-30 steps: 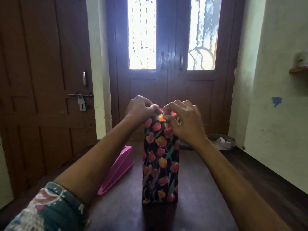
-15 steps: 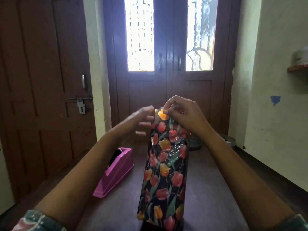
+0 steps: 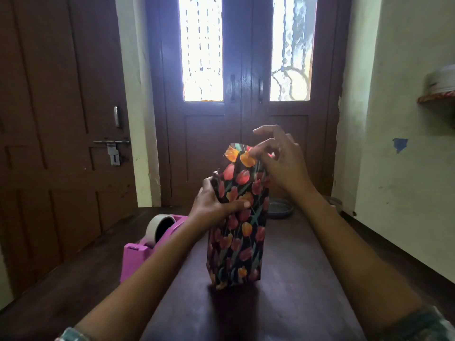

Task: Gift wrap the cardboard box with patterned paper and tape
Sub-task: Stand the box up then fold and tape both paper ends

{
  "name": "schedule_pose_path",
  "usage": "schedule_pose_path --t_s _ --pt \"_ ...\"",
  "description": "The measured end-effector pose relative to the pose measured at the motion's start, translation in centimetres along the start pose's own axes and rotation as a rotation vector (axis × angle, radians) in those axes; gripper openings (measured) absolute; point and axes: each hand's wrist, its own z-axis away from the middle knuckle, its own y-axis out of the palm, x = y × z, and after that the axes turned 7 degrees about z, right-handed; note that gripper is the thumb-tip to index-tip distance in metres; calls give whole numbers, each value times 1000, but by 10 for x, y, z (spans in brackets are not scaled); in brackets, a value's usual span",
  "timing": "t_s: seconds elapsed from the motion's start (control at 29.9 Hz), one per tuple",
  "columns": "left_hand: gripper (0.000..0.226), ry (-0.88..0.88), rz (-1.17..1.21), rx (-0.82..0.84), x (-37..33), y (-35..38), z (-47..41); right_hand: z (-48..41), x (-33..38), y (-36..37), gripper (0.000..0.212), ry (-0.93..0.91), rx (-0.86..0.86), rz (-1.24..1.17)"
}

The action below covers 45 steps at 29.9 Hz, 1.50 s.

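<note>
Standing on end on the dark wooden bench (image 3: 290, 286), the tall box wrapped in black tulip-patterned paper (image 3: 237, 242) leans slightly. Your left hand (image 3: 211, 205) is clamped around its upper left side, thumb across the front. Your right hand (image 3: 278, 158) pinches the loose paper flap (image 3: 242, 155) at the top. Left of the box sits a pink plastic tape dispenser (image 3: 145, 247).
</note>
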Motion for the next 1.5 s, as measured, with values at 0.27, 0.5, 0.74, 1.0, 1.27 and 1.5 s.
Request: schedule_pose_path --t_s 0.27,0.5,0.74,1.0,1.27,1.5 --pt "128 -176 -121 -139 7 15 11 92 -21 28 124 566 443 -421" --pt "36 -240 100 256 -39 -21 34 107 -36 42 130 486 534 -398" --pt "29 -259 142 199 -32 -32 32 102 -20 38 107 448 544 -439" --pt "12 -68 66 245 -44 -41 23 99 -26 20 110 574 570 -581" --pt "27 317 -194 295 -75 -27 -19 102 -32 29 118 559 665 -572" --pt "25 252 -770 550 -104 -16 -40 102 -36 27 94 525 668 -595"
